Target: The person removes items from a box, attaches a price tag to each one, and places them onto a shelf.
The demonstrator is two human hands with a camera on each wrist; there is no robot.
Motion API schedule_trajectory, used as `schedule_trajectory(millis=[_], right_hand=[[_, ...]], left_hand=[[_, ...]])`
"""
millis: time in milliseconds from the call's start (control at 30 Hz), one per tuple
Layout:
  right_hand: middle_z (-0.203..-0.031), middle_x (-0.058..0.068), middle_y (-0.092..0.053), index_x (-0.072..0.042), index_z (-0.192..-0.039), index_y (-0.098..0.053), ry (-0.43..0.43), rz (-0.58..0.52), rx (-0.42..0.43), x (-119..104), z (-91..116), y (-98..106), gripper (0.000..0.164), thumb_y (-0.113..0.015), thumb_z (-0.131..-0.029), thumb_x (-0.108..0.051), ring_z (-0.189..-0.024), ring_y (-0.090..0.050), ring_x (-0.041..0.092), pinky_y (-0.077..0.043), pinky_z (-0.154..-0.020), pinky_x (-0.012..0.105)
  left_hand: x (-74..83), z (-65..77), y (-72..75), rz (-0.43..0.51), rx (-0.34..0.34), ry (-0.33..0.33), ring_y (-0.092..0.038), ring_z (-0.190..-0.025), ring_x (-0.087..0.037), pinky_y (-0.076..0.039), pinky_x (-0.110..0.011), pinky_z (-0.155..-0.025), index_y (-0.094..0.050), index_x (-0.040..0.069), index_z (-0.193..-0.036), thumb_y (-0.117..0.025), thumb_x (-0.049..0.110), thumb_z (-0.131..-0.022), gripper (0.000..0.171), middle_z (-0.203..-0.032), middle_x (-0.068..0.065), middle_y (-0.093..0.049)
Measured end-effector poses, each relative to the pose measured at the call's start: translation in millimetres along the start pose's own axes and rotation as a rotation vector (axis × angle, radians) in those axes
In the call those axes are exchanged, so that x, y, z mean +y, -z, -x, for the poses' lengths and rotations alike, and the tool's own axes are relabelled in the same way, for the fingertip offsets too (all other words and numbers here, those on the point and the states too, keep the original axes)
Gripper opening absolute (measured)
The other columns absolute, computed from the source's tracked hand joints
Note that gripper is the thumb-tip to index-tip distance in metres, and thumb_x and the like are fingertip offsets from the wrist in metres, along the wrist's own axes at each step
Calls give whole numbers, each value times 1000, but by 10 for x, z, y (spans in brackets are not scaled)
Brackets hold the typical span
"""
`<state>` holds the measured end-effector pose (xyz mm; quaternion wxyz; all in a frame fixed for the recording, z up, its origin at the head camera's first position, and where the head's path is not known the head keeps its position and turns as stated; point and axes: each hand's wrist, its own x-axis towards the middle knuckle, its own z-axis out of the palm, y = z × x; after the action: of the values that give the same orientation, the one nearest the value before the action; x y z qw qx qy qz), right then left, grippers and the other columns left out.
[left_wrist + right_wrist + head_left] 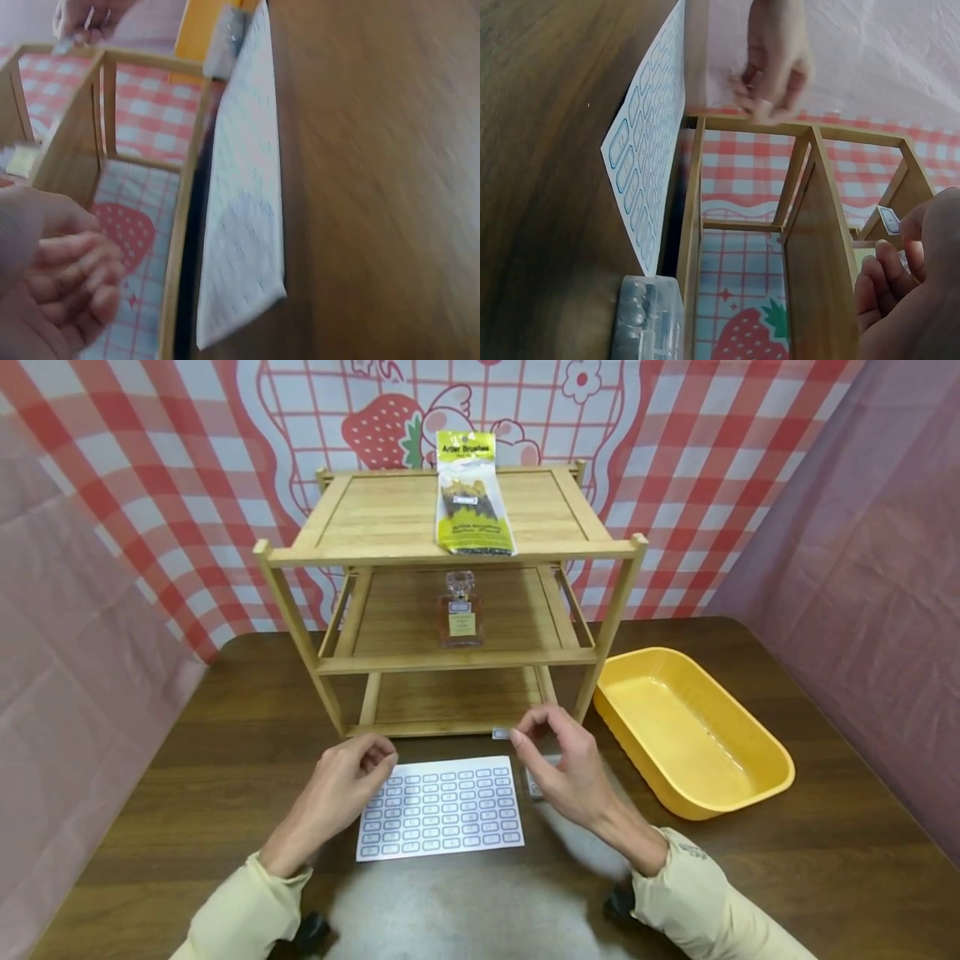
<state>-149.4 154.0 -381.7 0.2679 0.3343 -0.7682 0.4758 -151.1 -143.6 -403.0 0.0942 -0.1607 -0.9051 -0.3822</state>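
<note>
Between thumb and forefinger my right hand (566, 768) pinches a small white label sticker (501, 734) with a blue border, in front of the shelf's lowest tier. In the right wrist view the sticker (889, 220) sticks out past the fingertips. My left hand (341, 785) hovers over the left edge of the label sheet (442, 810), its fingers loosely curled and holding nothing. Rows of blue-bordered labels cover that sheet, which lies on the table. A small clear plastic box (649, 319) rests beside the sheet, partly hidden under my right hand in the head view.
A three-tier wooden shelf (390, 662) stands behind the hands. A labelled packet of artist brushes (474, 502) lies on its top, and a labelled perfume bottle (461, 614) stands on the middle tier. At right sits a yellow basin (682, 727). Checked cloth hangs behind.
</note>
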Motion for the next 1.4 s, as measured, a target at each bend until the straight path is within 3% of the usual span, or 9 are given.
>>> schedule_trajectory(millis=[100,233,600,1033,1400], right_hand=[[-92,1,-63,-3,-98,-61,-52,-27,-21,-1,20,-18,15,-68,-91,8,-84,-58,17,-52,-74,31],[-92,1,-63,-3,-98,-61,-114,-72,-45,-3,40,-50,13,-67,-93,7,-83,-58,17,-51,-74,29],[-92,0,-63,-5,-97,-62,-242,-146,-79,-39,61,-99,10,-67,-96,4,-85,-59,17,-51,-77,27],[-91,1,-62,-5,-97,-63,-271,-154,-109,-56,50,-115,8,-67,-98,2,-82,-59,17,-53,-74,30],[-91,1,-62,-6,-97,-63,-297,-135,-126,-50,50,-100,9,-68,-97,1,-85,-60,18,-52,-76,30]], left_hand=[[112,-20,-20,103,21,-72,-59,-71,-12,-52,-26,-62,-71,2,-95,-71,3,-96,2,-79,3,-65],[260,-56,-52,198,-2,-142,-57,-68,-10,-50,-25,-58,-71,4,-97,-72,4,-96,1,-78,6,-64],[534,-199,-217,346,-51,-206,-58,-67,-12,-50,-26,-59,-73,7,-99,-70,10,-100,4,-78,6,-64],[585,-245,-377,453,-29,-244,-56,-63,-12,-47,-24,-56,-73,7,-97,-70,4,-98,4,-75,5,-62],[593,-253,-436,482,-30,-259,-53,-63,-12,-45,-23,-56,-70,5,-95,-73,7,-96,4,-73,5,-59]])
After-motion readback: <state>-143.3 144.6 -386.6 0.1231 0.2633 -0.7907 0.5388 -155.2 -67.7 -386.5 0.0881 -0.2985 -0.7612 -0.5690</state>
